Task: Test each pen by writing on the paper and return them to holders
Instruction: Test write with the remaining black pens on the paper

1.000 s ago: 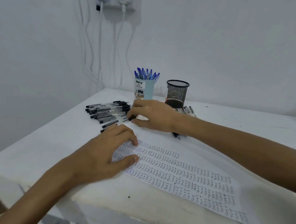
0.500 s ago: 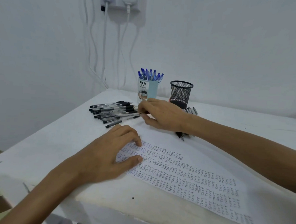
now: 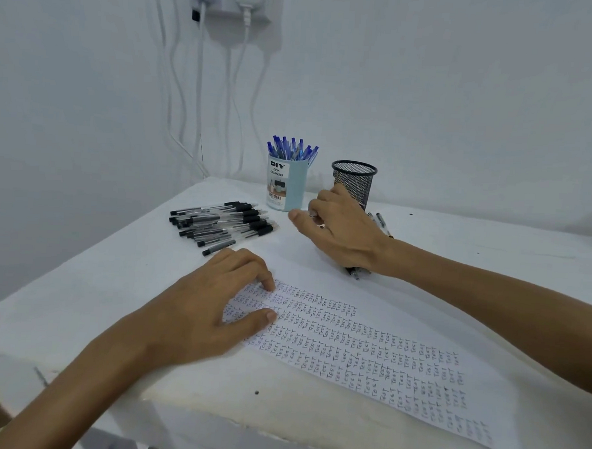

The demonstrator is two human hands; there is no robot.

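Observation:
A long paper (image 3: 383, 359) covered in rows of handwritten "TEST" lies on the white table. My left hand (image 3: 207, 316) rests flat on its left end, fingertips pressing it down. My right hand (image 3: 345, 233) hovers just in front of the black mesh holder (image 3: 353, 179), fingers curled round a clear pen (image 3: 316, 219) that is mostly hidden in the hand. A pile of black-capped pens (image 3: 222, 225) lies to the left. The light blue holder (image 3: 286, 186) stands upright with several blue pens (image 3: 291, 148) in it.
A few loose pens (image 3: 382, 222) lie beside the mesh holder, partly under my right wrist. The table's front edge (image 3: 209, 408) is close to my left forearm. White cables (image 3: 199, 82) hang down the wall behind from plugs above.
My right hand took a pen from the black pile and moved right and back, toward the mesh holder. My left hand stayed on the paper.

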